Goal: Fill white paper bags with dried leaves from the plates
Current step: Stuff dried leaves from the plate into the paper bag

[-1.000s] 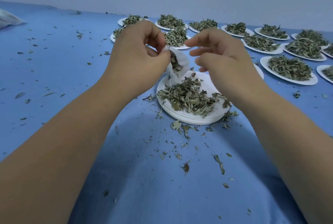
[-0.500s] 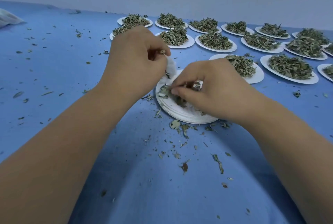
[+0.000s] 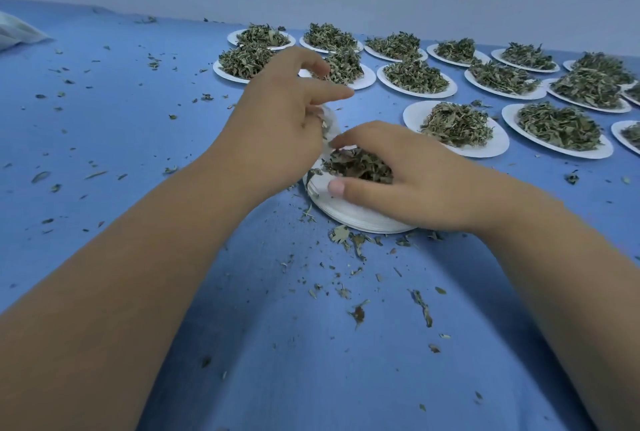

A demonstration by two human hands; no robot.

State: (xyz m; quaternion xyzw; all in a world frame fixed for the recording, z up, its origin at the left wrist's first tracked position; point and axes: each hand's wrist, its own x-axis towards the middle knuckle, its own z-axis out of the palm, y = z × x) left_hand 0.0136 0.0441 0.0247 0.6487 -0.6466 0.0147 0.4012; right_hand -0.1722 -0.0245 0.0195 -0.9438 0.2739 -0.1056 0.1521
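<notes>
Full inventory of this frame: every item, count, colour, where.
Blue cloth-covered table: one, blue, fills the view.
Round white paper plates heaped with dried green leaves: about fifteen, white and green, rows at far right, some cut off.
Stack of white paper plates: one, white, centre foreground.
Small white paper bag: one, white, above the stack.
Loose leaf scraps: many, green-brown, scattered over the cloth.
Pale crumpled bag: one, whitish, far left edge.
Left hand: one, holds the paper bag.
Right hand: one, fingers curled round a clump of leaves on the stack.
</notes>
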